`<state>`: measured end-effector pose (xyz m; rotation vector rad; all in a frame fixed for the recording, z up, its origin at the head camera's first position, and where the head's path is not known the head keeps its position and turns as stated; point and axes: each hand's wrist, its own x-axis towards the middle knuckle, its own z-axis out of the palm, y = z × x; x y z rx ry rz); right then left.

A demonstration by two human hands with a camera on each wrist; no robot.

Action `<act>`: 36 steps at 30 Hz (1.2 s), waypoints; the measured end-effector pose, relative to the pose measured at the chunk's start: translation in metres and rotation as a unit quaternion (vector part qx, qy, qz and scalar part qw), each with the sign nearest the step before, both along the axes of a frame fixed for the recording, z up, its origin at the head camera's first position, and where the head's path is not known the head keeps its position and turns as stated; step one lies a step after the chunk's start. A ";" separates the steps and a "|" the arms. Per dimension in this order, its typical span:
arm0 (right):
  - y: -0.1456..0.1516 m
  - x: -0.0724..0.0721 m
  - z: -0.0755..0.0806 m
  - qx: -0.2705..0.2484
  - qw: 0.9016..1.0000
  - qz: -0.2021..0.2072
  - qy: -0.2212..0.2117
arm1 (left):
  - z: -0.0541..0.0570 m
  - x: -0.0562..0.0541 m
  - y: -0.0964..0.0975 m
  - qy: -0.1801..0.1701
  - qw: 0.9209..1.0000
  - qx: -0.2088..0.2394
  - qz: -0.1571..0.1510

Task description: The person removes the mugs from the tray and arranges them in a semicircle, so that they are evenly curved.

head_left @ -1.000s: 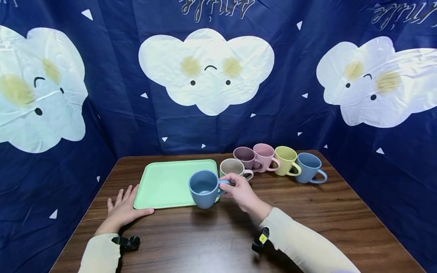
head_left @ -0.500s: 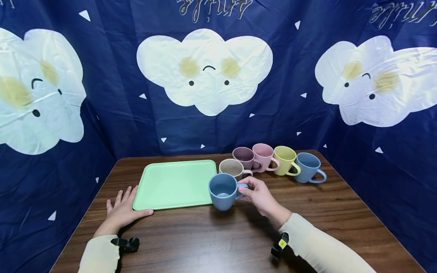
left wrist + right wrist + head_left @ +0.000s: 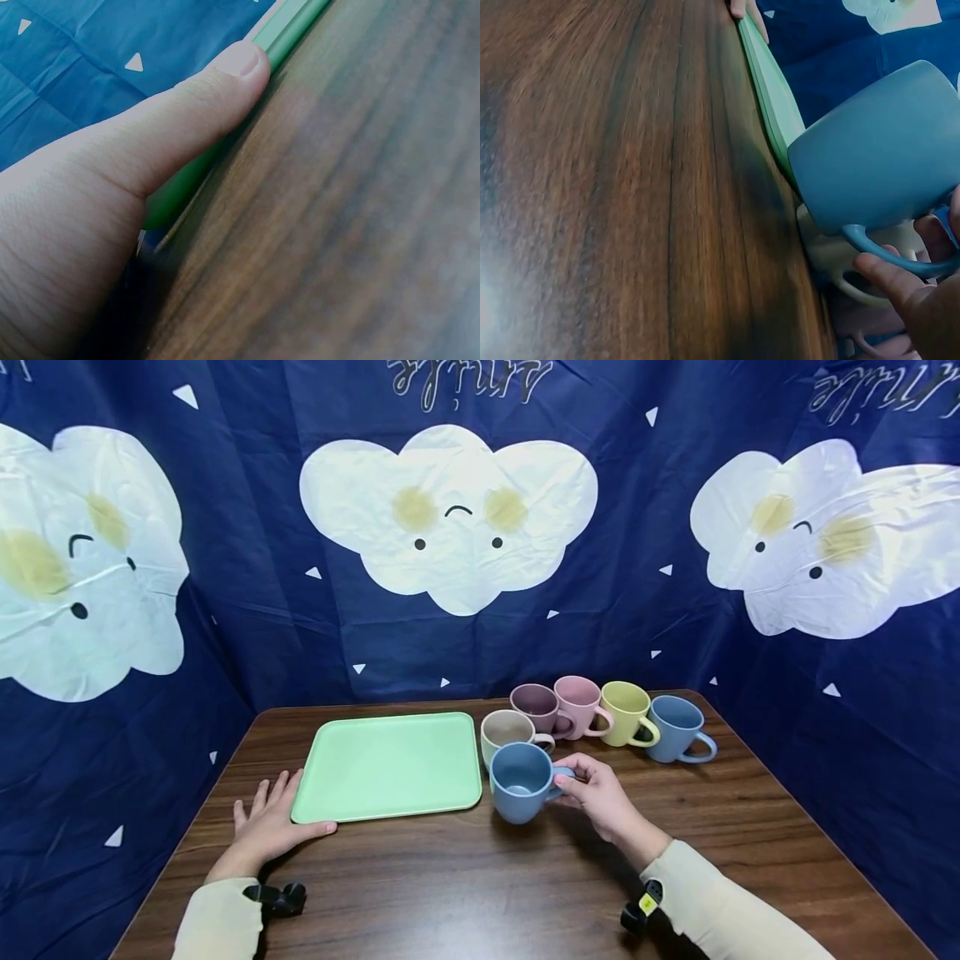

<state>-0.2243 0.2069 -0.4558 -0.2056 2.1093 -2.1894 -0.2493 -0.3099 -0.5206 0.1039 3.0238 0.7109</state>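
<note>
My right hand (image 3: 600,797) pinches the handle of a blue mug (image 3: 519,785), which is upright just right of the green tray (image 3: 390,768). In the right wrist view the blue mug (image 3: 877,150) shows above the wooden surface, with fingers (image 3: 896,281) round its handle. Behind it stands a beige mug (image 3: 504,727), partly covered by the held one. My left hand (image 3: 266,822) lies spread at the tray's near left corner, thumb along the front edge. The left wrist view shows that thumb (image 3: 202,94) against the green rim (image 3: 289,34).
Along the back right stand a purple mug (image 3: 534,703), a pink mug (image 3: 579,697), a yellow mug (image 3: 626,710) and a second blue mug (image 3: 677,727), handles facing right. A dark blue cloth (image 3: 465,652) with cloud prints hangs behind the wooden table (image 3: 450,893).
My right hand has carried the blue mug rightward, from over the tray's near right corner to beside the tray, in front of the beige mug. My left hand has stayed in place.
</note>
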 end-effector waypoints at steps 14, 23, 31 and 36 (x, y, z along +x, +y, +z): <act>0.009 0.000 -0.018 0.008 1.000 -0.024 -0.015 | -0.001 0.000 0.000 0.004 1.000 -0.002 0.000; 0.006 -0.001 -0.023 -0.005 0.999 -0.027 -0.025 | 0.004 0.001 0.002 0.002 1.000 -0.008 0.003; 0.001 -0.001 -0.024 -0.006 0.999 -0.016 -0.035 | 0.003 0.002 0.002 -0.002 1.000 -0.004 0.005; -0.002 -0.003 -0.026 -0.012 0.999 -0.025 -0.037 | 0.003 0.001 0.002 -0.005 1.000 -0.005 0.005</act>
